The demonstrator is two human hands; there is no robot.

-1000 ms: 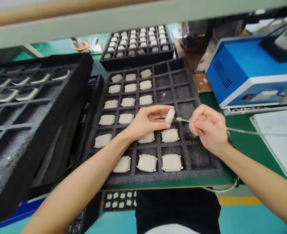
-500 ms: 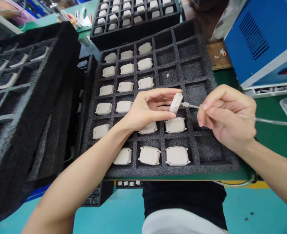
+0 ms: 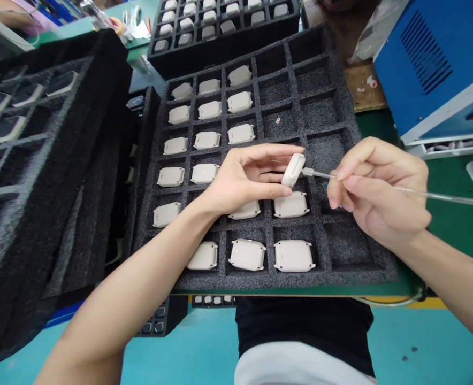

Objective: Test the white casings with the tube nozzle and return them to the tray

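Note:
Between the thumb and fingers of my left hand (image 3: 252,176) is a white watch case (image 3: 293,170), tilted on edge above the foam tray. My right hand (image 3: 381,187) pinches a thin clear tube (image 3: 441,196) that runs off to the right. The tube's pale tip (image 3: 308,171) points at the side of the case; whether it touches I cannot tell. Below both hands lies the black foam tray (image 3: 244,279), with more white watch cases, such as one at the front (image 3: 293,255), lying in its compartments. Several right-hand compartments hold no case.
Stacked foam trays (image 3: 60,176) with dark-faced watches stand at the left. Another filled tray (image 3: 220,45) lies behind. A blue machine (image 3: 433,64) with vents stands at the right. A tape roll (image 3: 118,25) and tools lie at the far left of the bench.
Both hands keep nearly the same pose around the watch case and tube. The view has shifted very slightly, and the right hand sits slightly farther right.

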